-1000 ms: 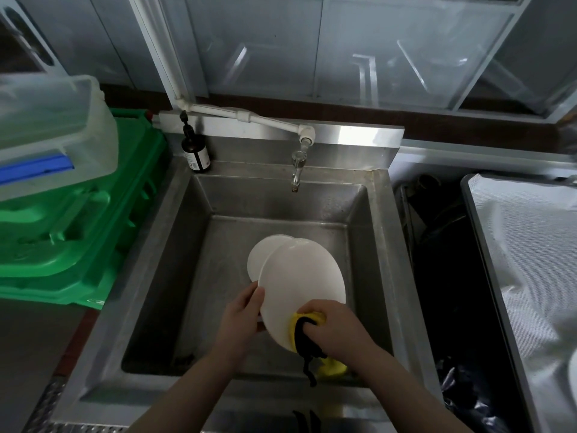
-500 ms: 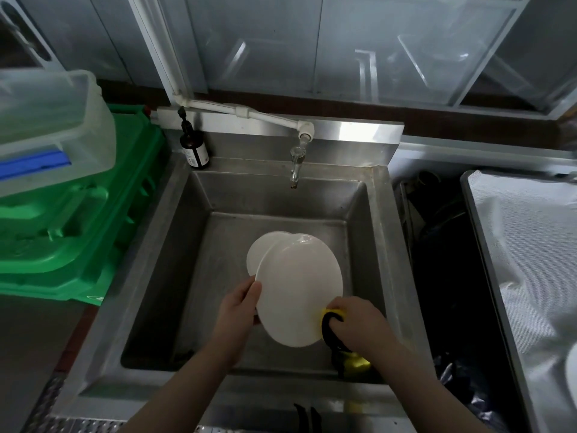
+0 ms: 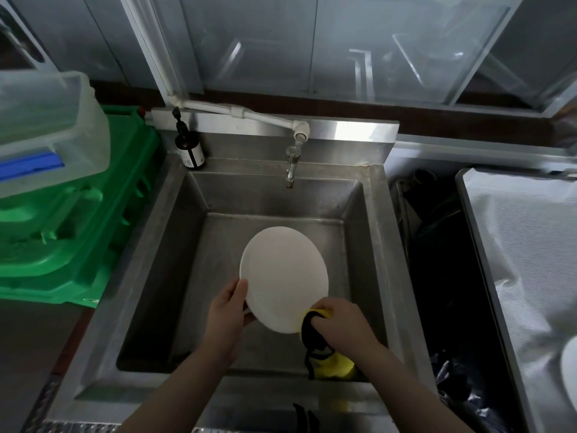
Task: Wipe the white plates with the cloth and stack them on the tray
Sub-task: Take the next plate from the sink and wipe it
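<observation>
1. The left hand [image 3: 226,310] held the white plate [image 3: 284,278] by its near-left rim: the thumb lay on the upper face at the edge and the remaining fingers curled out of sight beneath. This edge grip appeared chosen to leave almost the whole face free for wiping.

2. The right hand [image 3: 338,320] was closed around the yellow-and-black cloth [image 3: 315,335], bunching it against the plate's near-right rim. The loose remainder of the cloth hung below the wrist. The bunching likely gave a firm pad for rubbing the rim.

3. The plate was tilted, its far edge raised away from the fingers, and was held above the sink [image 3: 371,245] floor, touching neither wall. Working over the basin probably kept drips contained.

4. Whether another plate lay under the held one could not be determined; it blocked the view.

5. Beyond the fingers, the tap [image 3: 292,164] hung over the rear wall; no water flow was visible. A dark bottle [image 3: 189,148] stood on the rear-left corner of the rim.

6. To the right of the right hand, well apart and past a dark gap, lay the tray [image 3: 468,214] with a pale lining. A white curved edge at its near-right end [image 3: 569,367] may have been a stacked plate; it was cropped.

7. To the left of the left hand stood green crates [image 3: 78,220] under a clear plastic box [image 3: 46,120].

8. Judgement: wiping was under way; transfer to the tray remained.
</observation>
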A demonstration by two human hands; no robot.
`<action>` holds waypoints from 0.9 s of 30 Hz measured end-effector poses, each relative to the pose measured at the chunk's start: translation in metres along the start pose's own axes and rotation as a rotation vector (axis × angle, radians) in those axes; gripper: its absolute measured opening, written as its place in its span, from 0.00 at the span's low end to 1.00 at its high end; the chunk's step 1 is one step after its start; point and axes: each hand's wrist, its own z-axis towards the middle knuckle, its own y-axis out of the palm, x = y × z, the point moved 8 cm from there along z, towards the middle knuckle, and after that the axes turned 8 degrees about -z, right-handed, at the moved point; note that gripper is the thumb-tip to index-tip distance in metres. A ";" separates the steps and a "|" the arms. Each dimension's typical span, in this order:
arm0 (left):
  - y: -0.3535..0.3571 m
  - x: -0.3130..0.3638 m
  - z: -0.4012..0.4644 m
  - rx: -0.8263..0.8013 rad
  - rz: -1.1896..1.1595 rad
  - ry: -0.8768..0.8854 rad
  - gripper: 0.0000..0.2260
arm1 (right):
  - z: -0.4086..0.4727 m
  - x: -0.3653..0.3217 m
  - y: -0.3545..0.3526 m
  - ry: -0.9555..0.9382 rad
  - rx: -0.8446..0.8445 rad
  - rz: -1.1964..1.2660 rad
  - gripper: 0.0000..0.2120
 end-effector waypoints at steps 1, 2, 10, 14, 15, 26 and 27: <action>-0.001 -0.001 0.000 0.008 -0.014 0.000 0.09 | 0.000 -0.004 0.002 -0.003 -0.002 0.012 0.09; -0.002 -0.001 0.000 0.021 -0.032 -0.002 0.09 | -0.001 -0.007 0.003 -0.001 -0.003 0.030 0.09; -0.005 -0.007 0.000 0.028 -0.018 0.005 0.10 | -0.003 -0.034 0.009 -0.025 -0.024 0.059 0.09; -0.001 -0.009 0.000 -0.006 0.027 0.006 0.10 | -0.005 -0.047 0.010 -0.066 -0.047 0.065 0.10; 0.001 -0.009 -0.001 -0.017 0.036 0.013 0.10 | -0.006 -0.050 0.009 -0.076 -0.053 0.077 0.10; 0.010 -0.012 -0.002 -0.077 0.082 0.025 0.11 | -0.008 -0.065 0.009 -0.180 -0.073 0.140 0.10; 0.011 -0.013 -0.003 -0.078 0.079 0.022 0.11 | -0.008 -0.062 0.010 -0.180 -0.067 0.098 0.11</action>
